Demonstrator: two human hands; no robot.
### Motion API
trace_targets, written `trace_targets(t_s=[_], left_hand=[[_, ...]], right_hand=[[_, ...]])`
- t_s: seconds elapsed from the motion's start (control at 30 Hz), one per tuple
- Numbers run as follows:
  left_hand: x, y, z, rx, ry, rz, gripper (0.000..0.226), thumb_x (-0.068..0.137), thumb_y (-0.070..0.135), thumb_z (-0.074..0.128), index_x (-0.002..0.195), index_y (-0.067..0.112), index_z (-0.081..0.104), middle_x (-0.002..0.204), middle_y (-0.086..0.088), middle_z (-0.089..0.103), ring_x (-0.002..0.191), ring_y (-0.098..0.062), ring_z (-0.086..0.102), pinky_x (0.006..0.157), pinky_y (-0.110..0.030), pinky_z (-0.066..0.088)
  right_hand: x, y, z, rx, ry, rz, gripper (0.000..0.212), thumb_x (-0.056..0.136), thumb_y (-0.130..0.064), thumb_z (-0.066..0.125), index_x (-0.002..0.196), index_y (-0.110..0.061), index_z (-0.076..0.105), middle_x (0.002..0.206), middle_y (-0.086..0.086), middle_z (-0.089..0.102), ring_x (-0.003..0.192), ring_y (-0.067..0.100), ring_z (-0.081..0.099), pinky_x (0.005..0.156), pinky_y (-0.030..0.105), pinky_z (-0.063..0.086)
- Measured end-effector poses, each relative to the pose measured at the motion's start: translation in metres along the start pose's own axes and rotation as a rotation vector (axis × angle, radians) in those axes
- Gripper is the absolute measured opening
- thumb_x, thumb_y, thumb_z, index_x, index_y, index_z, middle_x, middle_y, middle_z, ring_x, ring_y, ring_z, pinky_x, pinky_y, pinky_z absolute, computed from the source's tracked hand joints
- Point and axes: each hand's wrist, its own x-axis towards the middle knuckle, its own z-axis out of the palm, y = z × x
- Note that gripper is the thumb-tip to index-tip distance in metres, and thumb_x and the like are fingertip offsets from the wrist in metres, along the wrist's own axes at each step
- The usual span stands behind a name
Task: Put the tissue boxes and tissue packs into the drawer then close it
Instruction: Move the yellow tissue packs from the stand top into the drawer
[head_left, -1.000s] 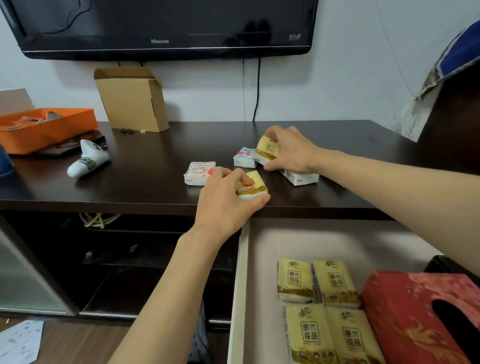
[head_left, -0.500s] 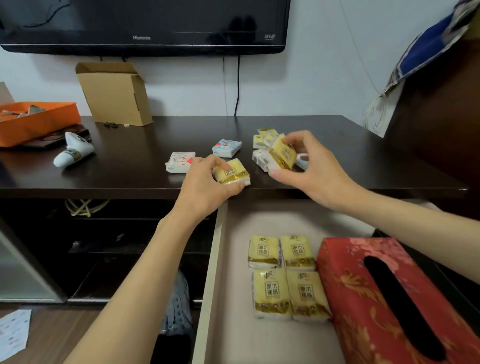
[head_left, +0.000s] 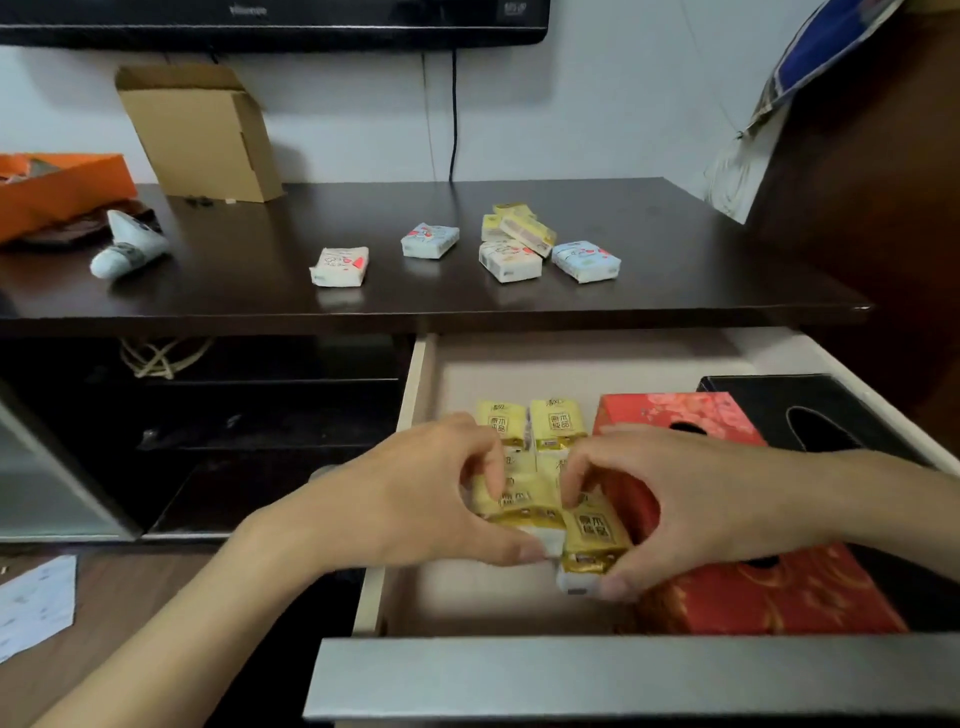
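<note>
The drawer (head_left: 410, 395) stands pulled out below the dark tabletop (head_left: 675, 244). Inside lie yellow tissue packs (head_left: 556, 423), a red tissue box (head_left: 691, 410) and a black tissue box (head_left: 810, 400) at the right. My left hand (head_left: 415, 499) grips a yellow tissue pack (head_left: 514, 501) over the drawer. My right hand (head_left: 691, 504) grips another yellow pack (head_left: 592, 540) beside it. On the tabletop remain a white pack (head_left: 340, 266), a blue pack (head_left: 430, 240), a small pile of packs (head_left: 514, 244) and another blue pack (head_left: 586, 261).
A cardboard box (head_left: 202, 132) stands at the back of the tabletop, an orange tray (head_left: 57, 184) and a white sock-like object (head_left: 130, 244) at the left. A TV (head_left: 270, 21) hangs above. Open shelves (head_left: 234, 415) lie left of the drawer; its grey front (head_left: 623, 675) faces me.
Both hands lifted a yellow pack each off the tabletop and carried them down into the drawer. My view tilted downward toward the drawer.
</note>
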Motion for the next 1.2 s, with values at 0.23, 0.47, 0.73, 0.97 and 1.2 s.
trace_targets(t_s=[0.23,0.47,0.73,0.97,1.2], left_hand=[[-0.017,0.000,0.022,0.261,-0.201,0.102,0.049,0.069,0.076,0.067,0.089,0.032,0.058,0.103,0.021,0.049,0.092,0.002,0.052,0.077,-0.016,0.043],[-0.015,-0.002,0.017,0.360,-0.394,0.168,0.045,0.088,0.070,0.047,0.103,0.031,0.063,0.111,0.017,0.049,0.101,-0.005,0.054,0.089,-0.035,0.046],[-0.004,-0.008,0.029,0.304,-0.309,0.217,0.011,0.094,0.028,0.061,0.100,0.032,0.069,0.107,0.016,0.056,0.098,-0.002,0.053,0.085,-0.029,0.046],[0.015,-0.011,0.021,0.246,-0.125,0.237,0.013,0.089,0.045,0.066,0.101,0.039,0.063,0.103,0.017,0.048,0.097,-0.005,0.053,0.085,-0.031,0.048],[0.040,-0.011,0.028,0.500,-0.191,0.166,0.019,0.095,0.033,0.054,0.111,0.026,0.063,0.124,0.003,0.058,0.116,-0.024,0.057,0.090,-0.041,0.051]], right_hand=[[-0.001,-0.008,0.012,-0.154,-0.046,-0.087,0.050,0.075,-0.079,0.062,0.111,-0.044,0.058,0.108,-0.024,0.060,0.117,-0.007,0.045,0.115,0.014,-0.014],[-0.002,-0.014,0.012,-0.321,-0.160,-0.098,0.050,0.096,-0.068,0.036,0.106,-0.036,0.073,0.107,-0.020,0.063,0.111,-0.002,0.046,0.121,0.031,-0.010],[0.001,-0.013,0.009,-0.288,-0.099,-0.103,0.026,0.101,-0.040,0.049,0.106,-0.035,0.073,0.100,-0.020,0.069,0.104,-0.002,0.053,0.121,0.026,0.000],[0.020,-0.011,0.003,-0.274,0.156,0.000,0.025,0.099,-0.031,0.050,0.112,-0.035,0.071,0.100,-0.015,0.065,0.102,0.006,0.055,0.084,0.033,0.045],[0.036,-0.004,0.010,-0.451,-0.007,0.018,0.039,0.102,-0.028,0.041,0.131,-0.035,0.067,0.119,-0.011,0.074,0.109,0.018,0.059,0.116,0.039,0.031]])
